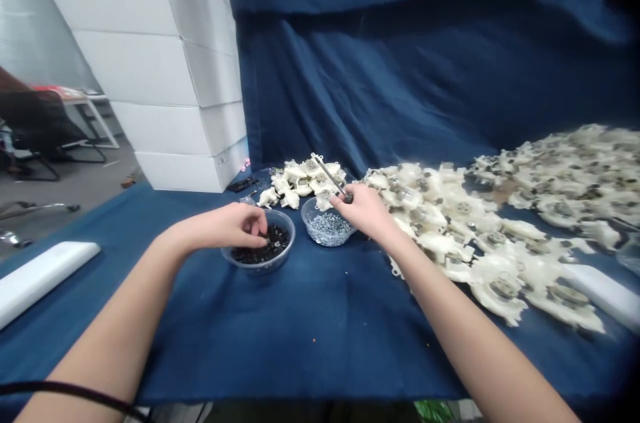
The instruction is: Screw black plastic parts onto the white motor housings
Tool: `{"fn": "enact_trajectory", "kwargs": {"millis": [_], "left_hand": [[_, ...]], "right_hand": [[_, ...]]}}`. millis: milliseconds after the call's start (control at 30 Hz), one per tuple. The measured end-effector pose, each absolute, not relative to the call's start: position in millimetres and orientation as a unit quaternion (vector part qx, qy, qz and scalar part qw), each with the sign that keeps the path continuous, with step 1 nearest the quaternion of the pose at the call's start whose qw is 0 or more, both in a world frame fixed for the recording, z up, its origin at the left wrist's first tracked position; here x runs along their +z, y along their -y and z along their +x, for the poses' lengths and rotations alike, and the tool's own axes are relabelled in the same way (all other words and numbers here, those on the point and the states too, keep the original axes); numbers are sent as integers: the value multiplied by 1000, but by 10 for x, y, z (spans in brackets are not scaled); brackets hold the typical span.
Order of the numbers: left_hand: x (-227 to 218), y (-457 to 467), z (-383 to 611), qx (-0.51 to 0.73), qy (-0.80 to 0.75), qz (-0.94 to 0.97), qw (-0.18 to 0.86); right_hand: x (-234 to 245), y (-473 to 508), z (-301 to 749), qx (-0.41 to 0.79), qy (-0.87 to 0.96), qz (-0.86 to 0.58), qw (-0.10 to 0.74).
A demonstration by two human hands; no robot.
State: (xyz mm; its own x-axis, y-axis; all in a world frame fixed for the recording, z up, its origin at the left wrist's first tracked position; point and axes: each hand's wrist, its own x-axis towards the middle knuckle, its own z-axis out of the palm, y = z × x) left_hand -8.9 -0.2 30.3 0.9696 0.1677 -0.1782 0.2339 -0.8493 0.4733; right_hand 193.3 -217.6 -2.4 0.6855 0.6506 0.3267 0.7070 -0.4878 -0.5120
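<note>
Your left hand (245, 226): grip curled, fingers dipping into a clear bowl of black parts (260, 268); cannot tell if anything is held. Your right hand (363, 210): grip closed on a screwdriver (329, 176), beside a clear bowl of silver hardware (325, 242). White plastic housings (430, 210) lie heaped rightward on the blue-covered table (300, 343).

i'm working in a makeshift assembly workshop: a long table (300, 343) draped in dark blue cloth carries heaps of off-white plastic machine parts (500, 223), a stack of white cardboard cartons (170, 90) rises behind it, and a black office chair (30, 123) stands beside a white desk (90, 106) further back.
</note>
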Motion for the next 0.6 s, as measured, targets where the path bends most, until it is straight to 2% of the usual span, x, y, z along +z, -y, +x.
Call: {"fn": "enact_trajectory", "kwargs": {"millis": [100,267,600], "left_hand": [[173,-14,-56,-97,-110,966,215],[107,58,-17,-73,-110,972,194],[85,62,-36,-52,-130,975,175]], "right_hand": [[-35,2116,1989,0,417,-871,259],[15,1994,2056,99,446,-876,157],[81,1762,2070,236,480,-844,36]]}}
